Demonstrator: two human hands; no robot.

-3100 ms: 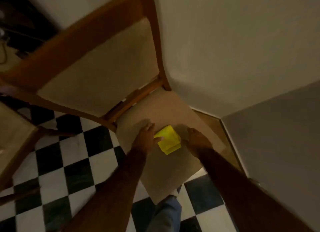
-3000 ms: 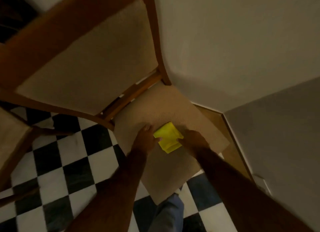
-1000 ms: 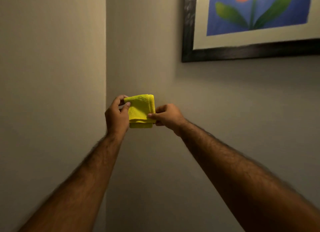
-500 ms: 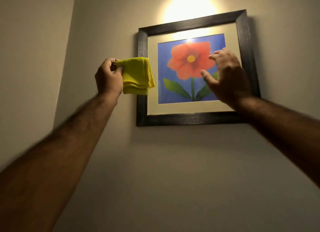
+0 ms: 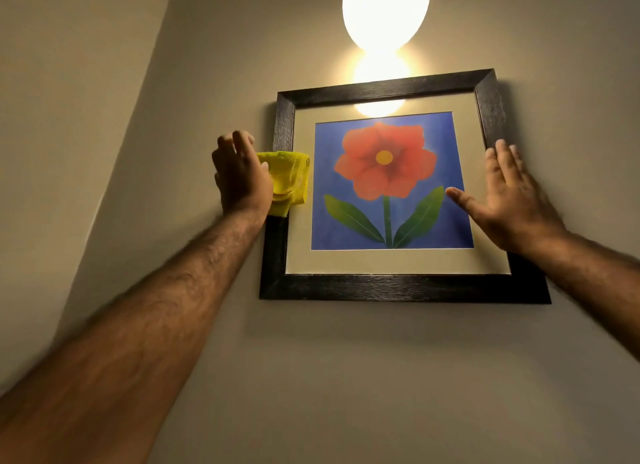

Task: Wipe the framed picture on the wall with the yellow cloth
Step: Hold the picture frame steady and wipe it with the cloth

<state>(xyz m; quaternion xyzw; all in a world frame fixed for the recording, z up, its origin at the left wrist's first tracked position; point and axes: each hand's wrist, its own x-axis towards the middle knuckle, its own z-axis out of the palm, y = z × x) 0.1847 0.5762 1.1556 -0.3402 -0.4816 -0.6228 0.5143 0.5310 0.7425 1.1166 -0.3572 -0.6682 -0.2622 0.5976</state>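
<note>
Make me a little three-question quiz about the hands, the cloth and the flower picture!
1. True or false: the left hand presses the folded yellow cloth against the left side of the dark wooden framed picture.
2. The open right hand rests on which side of the frame: A) top, B) right, C) bottom?
3. Fill in: a glowing ____ lamp hangs above the picture.

Key: 1 true; 2 B; 3 round.

Both forearms [image 5: 166, 311] are bare and hairy, with no sleeves over them.
</note>
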